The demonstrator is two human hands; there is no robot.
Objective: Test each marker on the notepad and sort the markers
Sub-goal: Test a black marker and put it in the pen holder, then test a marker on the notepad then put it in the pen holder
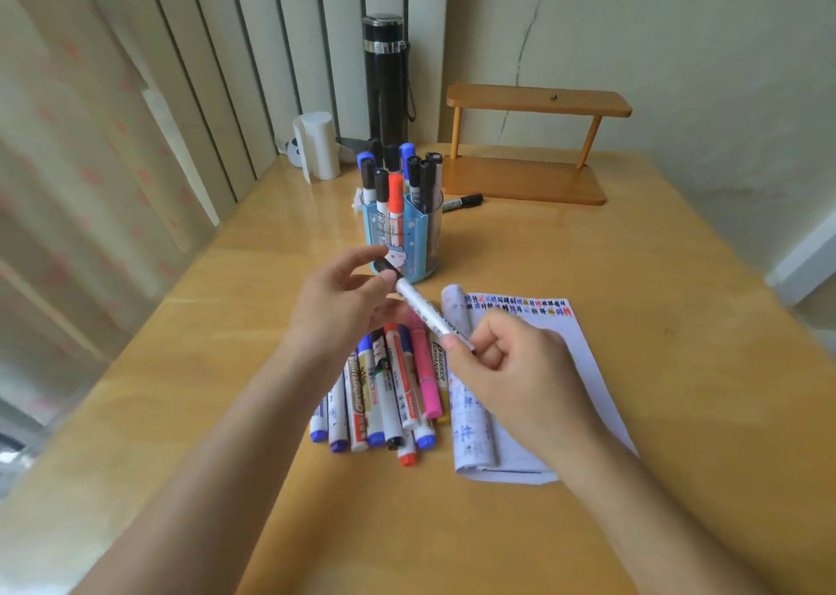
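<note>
Seemingly midway: holder [409, 237] part-filled, pile [384, 395] left untested. Left hand [344, 309] pinches the marker [423, 309] by its cap, right hand [511, 368] grips its barrel.

Vertical blinds [203, 74] far left, daylight glowing through; a cracked cream wall [678, 51] far right; a small wooden shelf [538, 97] sits at the wooden table's [588, 278] far edge.

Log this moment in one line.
left hand: pinches cap at marker's end | right hand: grips marker | notepad: test marks along top | pile: left of notepad | holder: markers upright
</note>
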